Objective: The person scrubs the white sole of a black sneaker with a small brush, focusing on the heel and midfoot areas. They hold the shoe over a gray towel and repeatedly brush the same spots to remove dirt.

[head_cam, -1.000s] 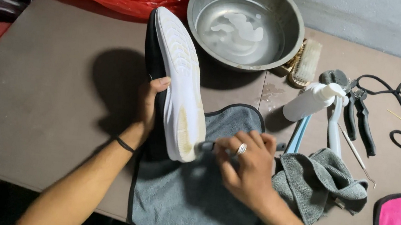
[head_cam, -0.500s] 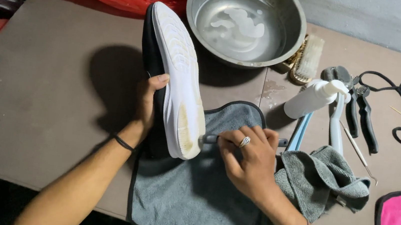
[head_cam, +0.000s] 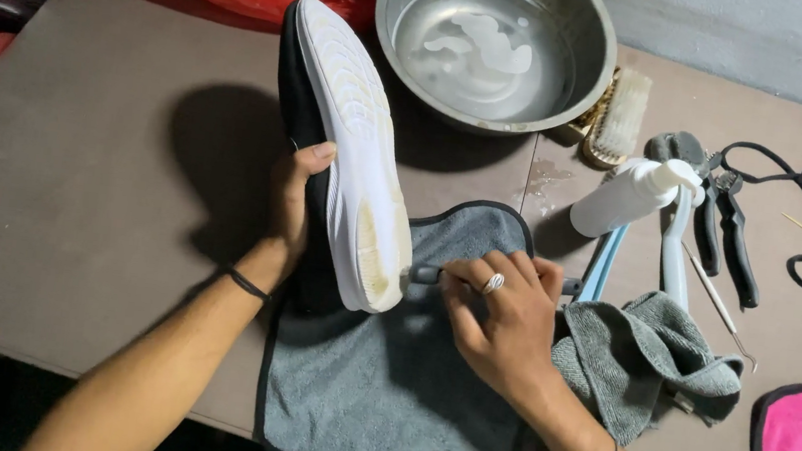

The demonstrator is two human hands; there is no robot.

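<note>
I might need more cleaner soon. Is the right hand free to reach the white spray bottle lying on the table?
Probably not at once: the right hand grips a small grey-handled brush. The white spray bottle lies unobstructed nearby.

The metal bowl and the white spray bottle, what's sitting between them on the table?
In the head view, a scrub brush with pale bristles lies between the metal bowl and the white spray bottle, beside the bowl's rim, with wet patches on the table.
</note>
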